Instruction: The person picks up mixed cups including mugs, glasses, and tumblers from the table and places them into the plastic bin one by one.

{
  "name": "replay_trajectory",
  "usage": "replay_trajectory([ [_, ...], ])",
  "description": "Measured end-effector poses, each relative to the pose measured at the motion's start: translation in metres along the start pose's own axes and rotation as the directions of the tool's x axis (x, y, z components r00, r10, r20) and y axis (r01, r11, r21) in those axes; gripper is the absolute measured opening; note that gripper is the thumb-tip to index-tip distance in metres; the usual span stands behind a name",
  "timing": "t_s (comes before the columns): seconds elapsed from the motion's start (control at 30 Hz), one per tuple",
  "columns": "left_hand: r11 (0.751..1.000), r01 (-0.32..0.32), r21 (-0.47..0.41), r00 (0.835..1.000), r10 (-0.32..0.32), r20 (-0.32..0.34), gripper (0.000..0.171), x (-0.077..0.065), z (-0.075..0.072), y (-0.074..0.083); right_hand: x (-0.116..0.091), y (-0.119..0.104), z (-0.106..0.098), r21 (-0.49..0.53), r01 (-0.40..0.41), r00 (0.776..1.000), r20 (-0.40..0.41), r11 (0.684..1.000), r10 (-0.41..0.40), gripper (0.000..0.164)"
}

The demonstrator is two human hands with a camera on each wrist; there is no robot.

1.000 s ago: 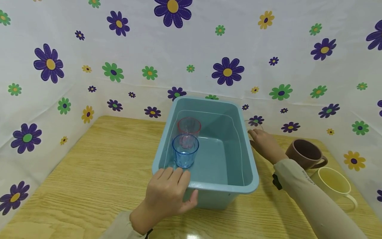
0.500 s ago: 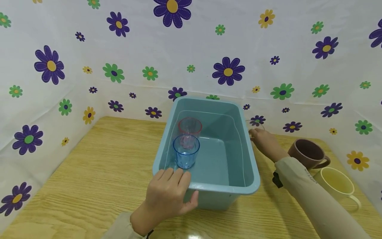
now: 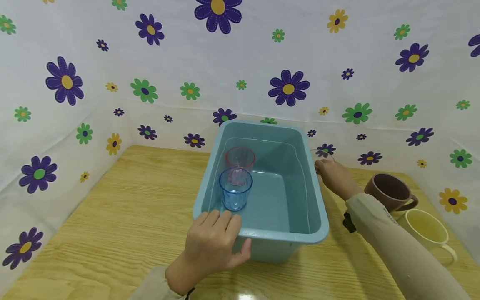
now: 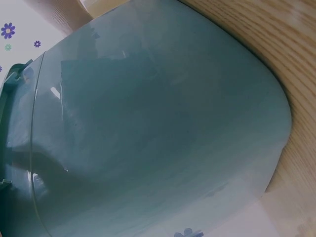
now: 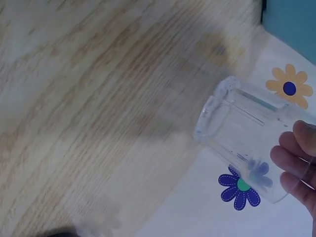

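Note:
A blue-green plastic tub stands on the wooden table. My left hand grips its near rim, fingers over the edge and thumb outside. Inside the tub, on the left, are a clear blue tumbler and, behind it, a red-rimmed tumbler. Beyond the tub's right side, my right hand holds a colourless clear tumbler. In the right wrist view, fingers and thumb close on its rim end, its base pointing toward the table. The left wrist view shows mostly the tub's outer wall.
At the right stand a brown mug and a pale yellow mug, both close beside the right forearm. A white flowered cloth walls off the back and sides of the table.
The head view has shifted slightly. Both hands keep their holds in nearly the same places, and the tub and mugs stay where they were.

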State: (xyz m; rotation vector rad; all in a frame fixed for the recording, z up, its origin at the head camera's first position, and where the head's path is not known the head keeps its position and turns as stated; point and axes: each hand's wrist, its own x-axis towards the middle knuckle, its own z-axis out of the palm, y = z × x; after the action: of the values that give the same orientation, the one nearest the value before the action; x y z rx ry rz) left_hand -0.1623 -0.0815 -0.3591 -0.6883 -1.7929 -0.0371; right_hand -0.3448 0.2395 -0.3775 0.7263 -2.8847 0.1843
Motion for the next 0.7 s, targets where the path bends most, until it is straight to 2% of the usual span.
replay_trajectory([
  [0.13, 1.000, -0.002, 0.003, 1.000, 0.002, -0.002, 0.039, 0.000, 0.000, 0.000, -0.003, 0.002, -0.003, -0.065, 0.041, 0.996, -0.073, 0.997, -0.046, 0.012],
  [0.3, 1.000, 0.002, 0.003, 1.000, -0.002, -0.005, 0.039, 0.001, 0.000, 0.000, -0.007, 0.003, -0.019, -0.142, 0.070, 0.983, -0.156, 0.987, -0.092, 0.009],
  [0.47, 1.000, 0.002, 0.007, 1.000, -0.002, -0.013, 0.039, 0.001, 0.000, 0.000, -0.014, 0.001, -0.035, -0.171, 0.108, 0.968, -0.205, 0.979, -0.143, 0.009],
  [0.7, 1.000, 0.000, 0.004, 1.000, 0.000, -0.015, 0.038, 0.001, 0.000, 0.000, -0.028, -0.004, -0.051, -0.202, 0.126, 0.956, -0.237, 0.971, -0.173, 0.011],
])
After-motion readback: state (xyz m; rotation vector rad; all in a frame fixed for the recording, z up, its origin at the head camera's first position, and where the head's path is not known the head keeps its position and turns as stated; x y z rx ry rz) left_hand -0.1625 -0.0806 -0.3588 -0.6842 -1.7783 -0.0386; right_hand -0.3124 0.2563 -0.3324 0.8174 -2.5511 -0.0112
